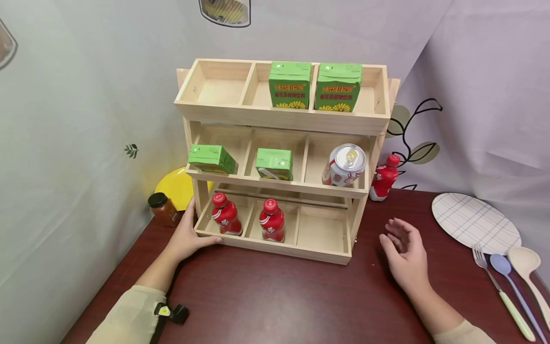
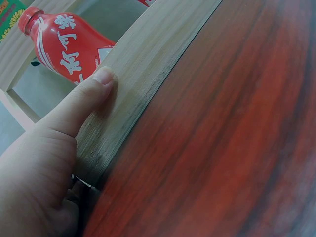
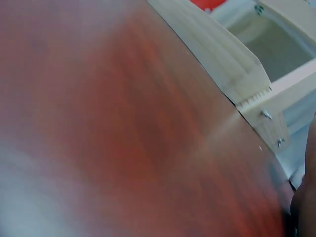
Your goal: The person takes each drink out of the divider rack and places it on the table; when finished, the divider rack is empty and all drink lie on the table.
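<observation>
A three-tier wooden rack [image 1: 279, 249] stands on the dark red table. My left hand [image 1: 187, 239] grips its lower left corner, thumb on the front board [image 2: 143, 54] and fingers along the side. Two red bottles [image 1: 272, 224] stand in the bottom tier's left and middle compartments. The middle tier has a green drink carton [image 1: 212, 158] at left, another green carton [image 1: 274, 165] in the centre and a silver can [image 1: 345, 165] at right. Two more green cartons [image 1: 336, 88] sit in the top tier. My right hand [image 1: 408, 255], fingers loosely curled, holds nothing, off the rack's right side.
A third red bottle [image 1: 384, 177] stands behind the rack's right side. At right lie a checked oval plate [image 1: 474, 220], a fork [image 1: 500, 286], a blue spoon [image 1: 515, 282] and a cream ladle [image 1: 526, 267]. A black-lidded jar [image 1: 164, 210] and a yellow plate [image 1: 174, 187] are at left.
</observation>
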`<state>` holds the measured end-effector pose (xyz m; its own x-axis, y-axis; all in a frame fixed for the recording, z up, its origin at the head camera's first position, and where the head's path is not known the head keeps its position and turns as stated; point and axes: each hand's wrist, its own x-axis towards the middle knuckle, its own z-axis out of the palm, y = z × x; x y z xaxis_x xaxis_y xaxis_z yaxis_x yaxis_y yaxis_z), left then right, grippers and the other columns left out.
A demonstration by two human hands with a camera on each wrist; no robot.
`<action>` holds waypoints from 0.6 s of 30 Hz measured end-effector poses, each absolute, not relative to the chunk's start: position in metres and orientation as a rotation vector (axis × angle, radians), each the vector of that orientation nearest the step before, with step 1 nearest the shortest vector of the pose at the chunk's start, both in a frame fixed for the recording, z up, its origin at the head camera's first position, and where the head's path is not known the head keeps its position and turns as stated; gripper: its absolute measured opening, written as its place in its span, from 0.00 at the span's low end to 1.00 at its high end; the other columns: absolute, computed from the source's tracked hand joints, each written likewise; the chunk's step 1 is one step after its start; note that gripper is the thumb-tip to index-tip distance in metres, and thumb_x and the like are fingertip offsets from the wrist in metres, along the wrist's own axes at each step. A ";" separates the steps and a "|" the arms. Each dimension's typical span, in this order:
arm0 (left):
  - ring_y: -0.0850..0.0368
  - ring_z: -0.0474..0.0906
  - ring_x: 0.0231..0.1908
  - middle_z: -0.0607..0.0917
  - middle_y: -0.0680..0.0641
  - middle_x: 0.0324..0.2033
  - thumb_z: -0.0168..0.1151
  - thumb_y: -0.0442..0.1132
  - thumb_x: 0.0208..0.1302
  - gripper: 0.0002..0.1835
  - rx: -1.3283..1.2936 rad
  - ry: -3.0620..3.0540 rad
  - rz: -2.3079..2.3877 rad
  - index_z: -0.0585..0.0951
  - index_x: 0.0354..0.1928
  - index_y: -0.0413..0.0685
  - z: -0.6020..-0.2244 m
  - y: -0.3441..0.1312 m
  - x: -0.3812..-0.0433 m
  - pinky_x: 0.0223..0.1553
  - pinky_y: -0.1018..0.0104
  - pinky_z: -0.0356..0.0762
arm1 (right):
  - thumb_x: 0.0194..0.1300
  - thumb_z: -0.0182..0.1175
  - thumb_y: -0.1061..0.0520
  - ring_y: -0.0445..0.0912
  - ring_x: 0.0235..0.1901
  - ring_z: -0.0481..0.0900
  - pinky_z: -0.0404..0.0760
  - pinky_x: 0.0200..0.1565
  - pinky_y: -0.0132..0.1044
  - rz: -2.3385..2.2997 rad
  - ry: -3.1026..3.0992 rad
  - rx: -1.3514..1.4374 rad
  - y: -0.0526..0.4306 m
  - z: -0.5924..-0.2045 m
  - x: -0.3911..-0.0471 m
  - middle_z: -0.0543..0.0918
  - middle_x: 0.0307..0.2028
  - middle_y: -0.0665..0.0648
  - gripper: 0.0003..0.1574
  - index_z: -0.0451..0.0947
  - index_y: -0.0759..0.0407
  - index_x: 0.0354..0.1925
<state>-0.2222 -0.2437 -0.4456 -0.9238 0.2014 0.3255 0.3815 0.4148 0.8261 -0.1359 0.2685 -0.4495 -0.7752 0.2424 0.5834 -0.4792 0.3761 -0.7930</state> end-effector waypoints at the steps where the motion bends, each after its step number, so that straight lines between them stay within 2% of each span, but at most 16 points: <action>1: 0.48 0.63 0.63 0.61 0.48 0.68 0.85 0.40 0.33 0.70 -0.518 -2.491 -1.524 0.47 0.76 0.56 -0.446 -0.244 -0.222 0.57 0.69 0.65 | 0.53 0.59 0.81 0.47 0.50 0.78 0.76 0.51 0.31 1.434 -1.978 0.260 0.266 -0.448 -0.133 0.76 0.50 0.68 0.33 0.64 0.81 0.58; 5: 0.49 0.63 0.63 0.61 0.48 0.68 0.86 0.40 0.33 0.70 -0.517 -2.486 -1.525 0.47 0.76 0.56 -0.446 -0.244 -0.222 0.57 0.69 0.65 | 0.49 0.61 0.81 0.50 0.50 0.78 0.74 0.52 0.32 1.335 -1.881 0.503 0.253 -0.445 -0.128 0.74 0.47 0.77 0.31 0.67 0.84 0.53; 8: 0.50 0.63 0.63 0.61 0.49 0.68 0.86 0.40 0.33 0.70 -0.515 -2.490 -1.518 0.47 0.76 0.56 -0.446 -0.244 -0.223 0.58 0.67 0.65 | 0.53 0.65 0.70 0.53 0.51 0.76 0.71 0.56 0.33 1.201 -1.816 0.660 0.243 -0.442 -0.128 0.75 0.46 0.77 0.26 0.70 0.84 0.49; 12: 0.50 0.63 0.63 0.61 0.50 0.68 0.86 0.40 0.33 0.70 -0.518 -2.490 -1.524 0.47 0.76 0.57 -0.447 -0.244 -0.224 0.59 0.58 0.66 | 0.59 0.66 0.56 0.59 0.49 0.75 0.68 0.59 0.36 1.007 -1.764 0.809 0.228 -0.437 -0.127 0.77 0.45 0.76 0.29 0.73 0.82 0.46; 15: 0.51 0.63 0.64 0.61 0.50 0.68 0.86 0.40 0.32 0.70 -0.524 -2.488 -1.528 0.47 0.76 0.58 -0.448 -0.244 -0.225 0.59 0.56 0.65 | 0.60 0.64 0.55 0.61 0.48 0.76 0.68 0.59 0.37 0.951 -1.746 0.895 0.218 -0.434 -0.127 0.77 0.44 0.76 0.28 0.73 0.81 0.45; 18: 0.51 0.63 0.63 0.61 0.49 0.68 0.86 0.40 0.32 0.70 -0.517 -2.492 -1.508 0.47 0.76 0.57 -0.447 -0.245 -0.223 0.59 0.60 0.65 | 0.58 0.64 0.54 0.63 0.48 0.75 0.68 0.60 0.38 0.941 -1.735 0.961 0.208 -0.432 -0.128 0.76 0.44 0.77 0.31 0.72 0.82 0.46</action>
<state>-0.2233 -0.2446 -0.4472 -0.9227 0.1990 0.3301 0.3848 0.4243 0.8197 -0.1276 0.2077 -0.4322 -0.2807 -0.2005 0.9386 -0.8961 0.4051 -0.1814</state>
